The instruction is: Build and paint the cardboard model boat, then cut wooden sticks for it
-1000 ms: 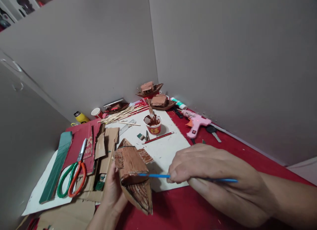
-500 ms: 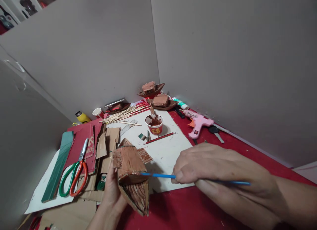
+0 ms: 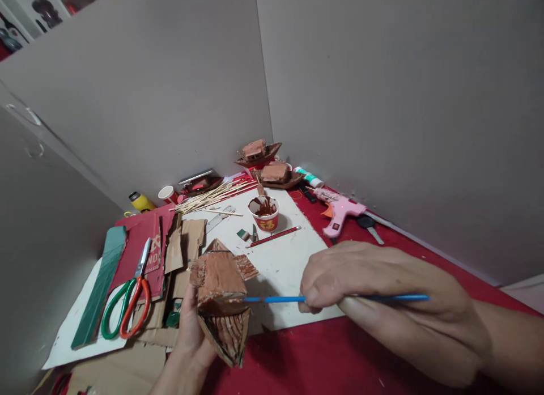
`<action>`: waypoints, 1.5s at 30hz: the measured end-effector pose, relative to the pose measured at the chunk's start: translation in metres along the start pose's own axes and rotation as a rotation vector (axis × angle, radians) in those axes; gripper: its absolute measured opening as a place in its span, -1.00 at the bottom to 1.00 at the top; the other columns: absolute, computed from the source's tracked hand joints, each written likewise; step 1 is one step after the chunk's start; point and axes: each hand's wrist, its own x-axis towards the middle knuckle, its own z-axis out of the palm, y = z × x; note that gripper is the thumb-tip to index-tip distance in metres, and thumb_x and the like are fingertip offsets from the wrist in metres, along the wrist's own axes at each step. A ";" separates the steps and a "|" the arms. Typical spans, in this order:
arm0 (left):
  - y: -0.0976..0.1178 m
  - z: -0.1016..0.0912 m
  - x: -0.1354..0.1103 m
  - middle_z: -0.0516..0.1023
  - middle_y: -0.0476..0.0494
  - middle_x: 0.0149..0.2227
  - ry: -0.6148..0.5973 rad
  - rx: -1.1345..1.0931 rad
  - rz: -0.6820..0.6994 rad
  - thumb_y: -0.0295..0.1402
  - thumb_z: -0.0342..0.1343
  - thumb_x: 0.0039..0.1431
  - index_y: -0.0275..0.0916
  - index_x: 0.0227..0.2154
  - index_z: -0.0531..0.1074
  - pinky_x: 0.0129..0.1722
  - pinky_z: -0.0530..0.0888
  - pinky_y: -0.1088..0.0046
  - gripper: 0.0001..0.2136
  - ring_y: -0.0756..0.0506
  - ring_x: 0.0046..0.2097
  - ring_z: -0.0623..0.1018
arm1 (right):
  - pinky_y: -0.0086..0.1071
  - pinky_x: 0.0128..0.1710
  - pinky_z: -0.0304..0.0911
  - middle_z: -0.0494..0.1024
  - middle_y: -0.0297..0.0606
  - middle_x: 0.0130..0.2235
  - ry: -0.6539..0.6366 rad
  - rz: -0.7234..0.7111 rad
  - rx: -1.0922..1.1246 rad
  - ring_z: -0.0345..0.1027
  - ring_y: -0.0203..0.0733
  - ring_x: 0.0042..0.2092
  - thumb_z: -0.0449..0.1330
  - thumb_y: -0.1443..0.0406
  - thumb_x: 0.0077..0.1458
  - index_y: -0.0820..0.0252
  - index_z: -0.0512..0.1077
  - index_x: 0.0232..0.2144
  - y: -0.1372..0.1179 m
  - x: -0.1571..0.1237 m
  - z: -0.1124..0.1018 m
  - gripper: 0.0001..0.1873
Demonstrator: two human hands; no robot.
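Observation:
My left hand [image 3: 190,341] grips a brown-painted cardboard boat model [image 3: 221,296] from below and holds it above the red table. My right hand [image 3: 378,301] pinches a thin blue paintbrush [image 3: 276,299]. The brush tip touches the model's side, just under its little roofed cabin. A red paper cup of brown paint [image 3: 264,213] stands on the white sheet [image 3: 289,264] behind the model.
Orange and green scissors [image 3: 127,301], cardboard scraps [image 3: 181,250] and a green strip [image 3: 100,284] lie at left. Wooden skewers [image 3: 212,195], a red pencil [image 3: 274,236], a pink glue gun [image 3: 340,211] and two finished boat models [image 3: 266,162] sit farther back. Grey panels wall in the corner.
My left hand has turned the boat model a little, so its hull looks narrower. The brush has shifted slightly along the model's side, and my right hand has moved a bit right.

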 end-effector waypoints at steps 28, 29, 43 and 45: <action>-0.001 -0.020 0.005 0.67 -0.21 -0.20 -0.058 0.053 -0.026 -0.22 -0.04 0.24 -0.20 -0.03 0.52 0.06 0.36 0.12 -0.64 -0.25 -0.10 0.59 | -0.50 -0.37 0.41 0.57 -0.20 -0.40 0.040 0.155 0.135 0.48 -0.32 -0.38 0.01 0.31 0.32 0.24 0.43 -0.20 0.004 0.003 0.002 -0.79; -0.002 -0.016 0.005 0.66 -0.22 -0.19 -0.053 0.056 -0.025 -0.23 -0.04 0.25 -0.22 -0.04 0.53 0.07 0.35 0.13 -0.65 -0.24 -0.10 0.59 | -0.50 -0.38 0.41 0.57 -0.20 -0.40 0.049 0.157 0.140 0.48 -0.32 -0.38 0.01 0.30 0.32 0.25 0.43 -0.19 0.004 0.002 0.002 -0.79; -0.006 0.003 0.002 0.68 -0.20 -0.36 -0.067 0.117 -0.100 -0.15 -0.05 0.27 -0.31 -0.23 0.62 0.11 0.33 0.17 -0.60 -0.22 -0.16 0.62 | -0.48 -0.34 0.38 0.58 -0.17 -0.37 -0.001 0.045 0.075 0.48 -0.29 -0.34 0.05 0.42 0.25 0.29 0.41 -0.20 0.006 0.003 0.002 -0.85; -0.007 0.005 0.002 0.68 -0.19 -0.34 -0.098 0.122 -0.104 -0.16 -0.03 0.27 -0.29 -0.28 0.63 0.11 0.33 0.20 -0.62 -0.21 -0.16 0.63 | -0.47 -0.33 0.37 0.58 -0.16 -0.36 -0.020 0.013 0.058 0.49 -0.28 -0.32 0.05 0.45 0.24 0.29 0.40 -0.18 0.007 0.003 0.004 -0.85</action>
